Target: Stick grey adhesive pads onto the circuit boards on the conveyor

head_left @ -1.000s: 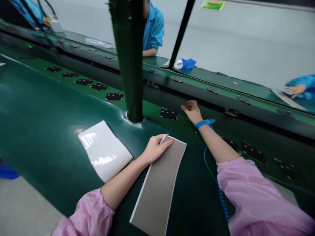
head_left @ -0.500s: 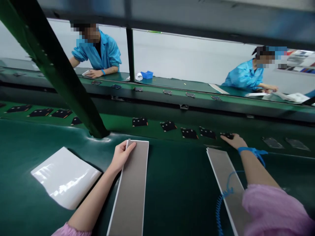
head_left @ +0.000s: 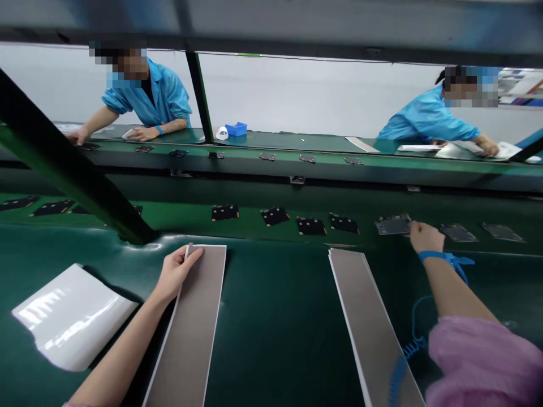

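My left hand (head_left: pixel 180 268) pinches the top left corner of a long grey-brown strip with white edges (head_left: pixel 201 316), thumb on top. A small grey tab sits at that corner under the fingertips. Over the green conveyor belt, my right hand (head_left: pixel 426 237) grips the right edge of a thin circuit board (head_left: pixel 392 225), its grey face showing. A blue wrist strap (head_left: pixel 445 258) with a coiled cord circles my right wrist. Below that hand lies a second stack of grey-brown strips (head_left: pixel 365 305).
Several black boards (head_left: pixel 311 226) lie on the belt to the left, grey boards (head_left: pixel 459 232) to the right. A glossy white sheet (head_left: pixel 74 319) lies at the left. A slanted green post (head_left: pixel 80 169) stands before the belt. Two co-workers in blue (head_left: pixel 159 93) work opposite.
My right hand has turned the board: its grey face shows where the black one did. My left hand keeps its hold on the strip. The camera view has shifted right.
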`<act>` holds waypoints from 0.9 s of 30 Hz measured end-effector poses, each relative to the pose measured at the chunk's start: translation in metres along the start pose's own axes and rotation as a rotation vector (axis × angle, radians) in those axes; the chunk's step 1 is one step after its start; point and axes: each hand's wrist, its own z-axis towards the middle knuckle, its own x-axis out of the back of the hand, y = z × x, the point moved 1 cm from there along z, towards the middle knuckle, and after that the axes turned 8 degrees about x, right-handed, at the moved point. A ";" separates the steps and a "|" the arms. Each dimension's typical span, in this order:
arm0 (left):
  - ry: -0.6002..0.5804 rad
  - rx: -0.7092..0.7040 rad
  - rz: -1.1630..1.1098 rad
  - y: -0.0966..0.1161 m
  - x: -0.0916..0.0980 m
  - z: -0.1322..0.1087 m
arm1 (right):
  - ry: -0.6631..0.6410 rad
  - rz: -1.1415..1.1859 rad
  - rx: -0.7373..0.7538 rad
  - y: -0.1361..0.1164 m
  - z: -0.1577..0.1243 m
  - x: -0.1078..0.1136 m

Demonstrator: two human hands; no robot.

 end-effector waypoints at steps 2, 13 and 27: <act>0.006 0.000 0.017 0.003 -0.001 -0.001 | -0.018 0.002 -0.065 -0.015 -0.010 -0.004; 0.037 0.002 0.070 0.008 -0.002 -0.004 | -0.350 0.006 0.312 -0.135 -0.032 -0.020; 0.062 -0.002 0.151 0.006 0.004 0.000 | -0.157 0.180 0.129 -0.046 -0.013 0.012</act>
